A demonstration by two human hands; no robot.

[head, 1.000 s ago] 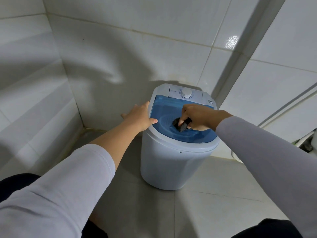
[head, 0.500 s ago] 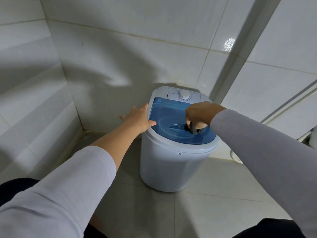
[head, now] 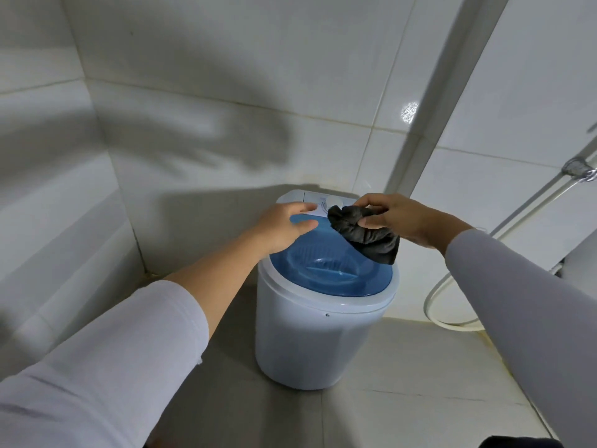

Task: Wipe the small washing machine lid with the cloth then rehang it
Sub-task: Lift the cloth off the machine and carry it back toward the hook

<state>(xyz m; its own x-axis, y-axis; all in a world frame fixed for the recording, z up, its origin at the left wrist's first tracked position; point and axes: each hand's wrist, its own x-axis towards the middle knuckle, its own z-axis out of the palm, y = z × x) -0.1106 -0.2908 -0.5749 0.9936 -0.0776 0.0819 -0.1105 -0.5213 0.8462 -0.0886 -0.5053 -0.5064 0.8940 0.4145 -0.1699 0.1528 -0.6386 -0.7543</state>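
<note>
A small white washing machine (head: 316,344) stands on the tiled floor in the corner, its blue translucent lid (head: 329,273) closed. My right hand (head: 397,218) holds a bunched dark grey cloth (head: 365,234) in the air above the lid's far right part, clear of the surface. My left hand (head: 284,224) hovers over the lid's far left edge with fingers spread and nothing in it. The white control panel with its dial (head: 334,202) shows partly behind both hands.
White tiled walls close in on the left and behind the machine. A white hose (head: 442,305) loops on the floor to the right, below a metal pipe fitting (head: 578,169). Grey floor tiles (head: 403,409) lie in front of the machine.
My right hand has lifted the cloth off the lid and raised it toward the back. My left hand has left the machine's left rim and moved up over the lid.
</note>
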